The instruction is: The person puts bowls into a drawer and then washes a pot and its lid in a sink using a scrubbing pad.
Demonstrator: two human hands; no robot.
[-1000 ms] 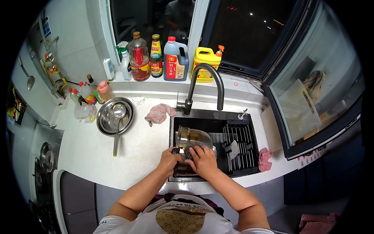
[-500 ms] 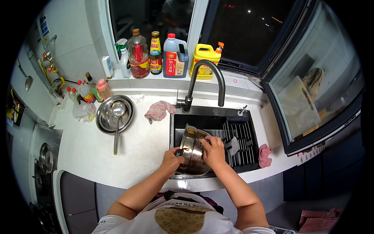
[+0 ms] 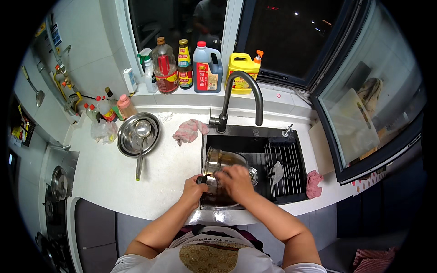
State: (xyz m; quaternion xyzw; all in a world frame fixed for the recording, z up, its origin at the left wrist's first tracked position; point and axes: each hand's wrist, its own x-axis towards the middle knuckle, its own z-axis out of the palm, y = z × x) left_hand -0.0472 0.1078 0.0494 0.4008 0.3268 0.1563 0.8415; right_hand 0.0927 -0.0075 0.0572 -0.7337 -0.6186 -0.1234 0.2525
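A stainless steel pot (image 3: 213, 159) lies tilted on its side in the left part of the black sink (image 3: 246, 131), its outer wall stained brown. My left hand (image 3: 192, 190) is closed around the pot's black handle (image 3: 201, 180) at the sink's left edge. Against the pot's side rests my right hand (image 3: 236, 183), its fingers curled and smeared by motion. Half a second ago a steel wool scrubber showed under those fingers; the hand mostly hides it now. The dark faucet (image 3: 259, 98) arches above the sink.
A black drying rack (image 3: 287, 175) fills the sink's right side. Left on the counter are a steel bowl (image 3: 125, 143) with a ladle (image 3: 140, 159) and a pink cloth (image 3: 190, 132). Another cloth (image 3: 314, 184) lies right. Bottles (image 3: 208, 68) line the sill; an open window (image 3: 364, 104) juts in.
My right hand has moved left across the pot's side, toward the handle. My left hand still grips the handle. The whole view has shifted slightly, and the sink drain now shows.
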